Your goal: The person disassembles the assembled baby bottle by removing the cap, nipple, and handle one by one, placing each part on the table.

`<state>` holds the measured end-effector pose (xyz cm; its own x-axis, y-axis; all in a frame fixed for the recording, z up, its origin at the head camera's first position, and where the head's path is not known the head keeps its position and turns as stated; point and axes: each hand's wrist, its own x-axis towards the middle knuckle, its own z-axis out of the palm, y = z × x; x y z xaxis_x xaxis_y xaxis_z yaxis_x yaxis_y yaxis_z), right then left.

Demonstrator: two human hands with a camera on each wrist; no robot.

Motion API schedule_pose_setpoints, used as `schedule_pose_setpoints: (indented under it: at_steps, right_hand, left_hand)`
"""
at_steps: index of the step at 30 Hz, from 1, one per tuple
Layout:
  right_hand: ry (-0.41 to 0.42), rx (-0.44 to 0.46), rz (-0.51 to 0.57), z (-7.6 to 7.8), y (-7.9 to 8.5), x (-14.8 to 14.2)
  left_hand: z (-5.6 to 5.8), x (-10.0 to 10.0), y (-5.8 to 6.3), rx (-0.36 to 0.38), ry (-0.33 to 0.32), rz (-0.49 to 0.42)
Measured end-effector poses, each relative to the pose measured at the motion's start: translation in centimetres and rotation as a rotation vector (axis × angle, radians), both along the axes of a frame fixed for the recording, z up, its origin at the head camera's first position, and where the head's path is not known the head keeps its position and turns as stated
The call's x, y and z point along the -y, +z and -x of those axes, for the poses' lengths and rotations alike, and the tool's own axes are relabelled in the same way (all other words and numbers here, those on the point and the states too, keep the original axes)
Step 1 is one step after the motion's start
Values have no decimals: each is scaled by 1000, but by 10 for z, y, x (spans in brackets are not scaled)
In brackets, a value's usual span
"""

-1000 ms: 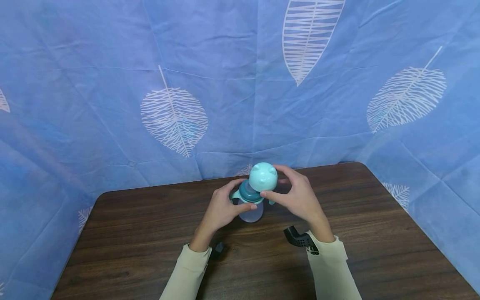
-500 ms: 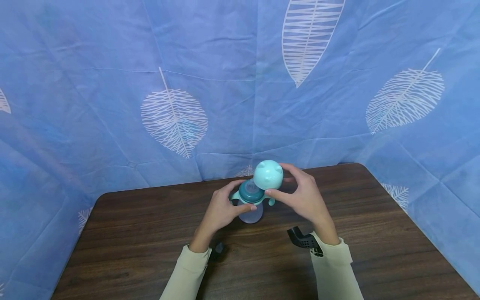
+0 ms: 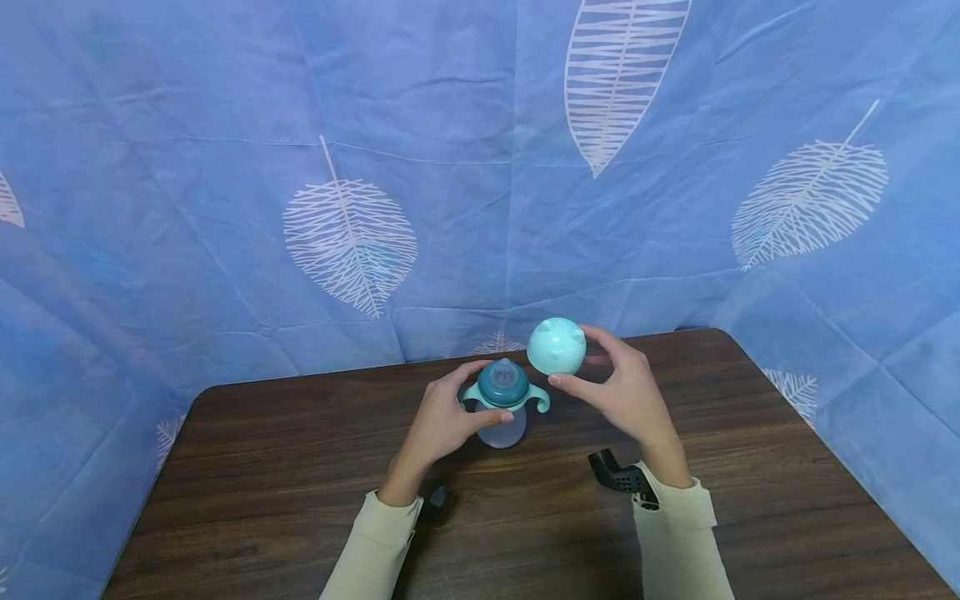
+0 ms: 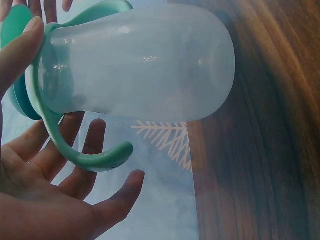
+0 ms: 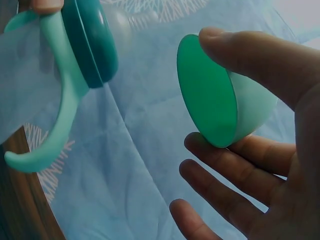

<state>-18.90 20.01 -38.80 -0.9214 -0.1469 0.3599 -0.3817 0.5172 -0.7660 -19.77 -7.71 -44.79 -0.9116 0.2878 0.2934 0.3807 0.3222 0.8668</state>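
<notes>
A baby bottle [image 3: 501, 427] with a clear body, dark teal collar [image 3: 503, 382] and two mint handles stands upright on the table. My left hand [image 3: 446, 414] grips it around the collar, thumb in front, as the left wrist view shows with the clear bottle body [image 4: 145, 62]. A see-through nipple [image 5: 120, 25] sticks out of the collar in the right wrist view. My right hand [image 3: 624, 385] pinches a mint dome cap [image 3: 557, 346] with small ears between thumb and fingers. The cap is apart from the bottle, up and to its right; its hollow green inside [image 5: 207, 90] faces the nipple.
The dark wooden table [image 3: 300, 467] has rounded back corners. A blue cloth [image 3: 450, 233] with white leaf prints hangs behind it and along the sides. Black camera mounts [image 3: 621, 477] sit at both wrists.
My right hand has carried the cap rightward and slightly up, away from the bottle, so the nipple now shows fully. The left hand and the bottle have stayed in place.
</notes>
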Motion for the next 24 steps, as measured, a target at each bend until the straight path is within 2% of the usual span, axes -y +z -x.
schedule_pose_setpoints:
  at_steps: [10,24]
  right_hand:
    - [-28,40,12,5,-6,-15]
    - [-44,160,59,11,-16,-31]
  left_hand:
    - [0,0,-1,5,-3,-10]
    - [0,0,0,6,8,0]
